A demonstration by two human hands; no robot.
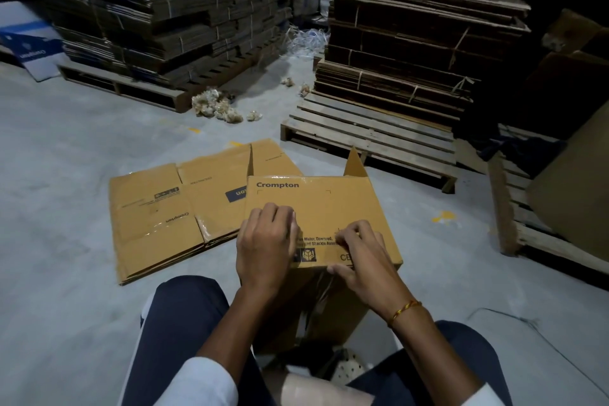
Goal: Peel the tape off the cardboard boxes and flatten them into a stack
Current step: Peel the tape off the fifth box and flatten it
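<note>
Nearest, both hands work the upright box (pixel 324 217) between the knees: left hand (pixel 265 245) curled on its top, right hand (pixel 357 255) pinching what seems tape, which may tear. Beyond, flattened boxes (pixel 184 208) lie on the floor.

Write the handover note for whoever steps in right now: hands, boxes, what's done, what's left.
Left hand: fingers curled, pressing on the upright box.
Right hand: pinching at the box's top face near its front edge, apparently picking at tape; the tape itself is hard to make out.
Done: flattened boxes lie stacked on the floor to the left; balled tape scraps lie farther off.
Left: finish peeling this box, flatten it, add it to the stack.
</note>
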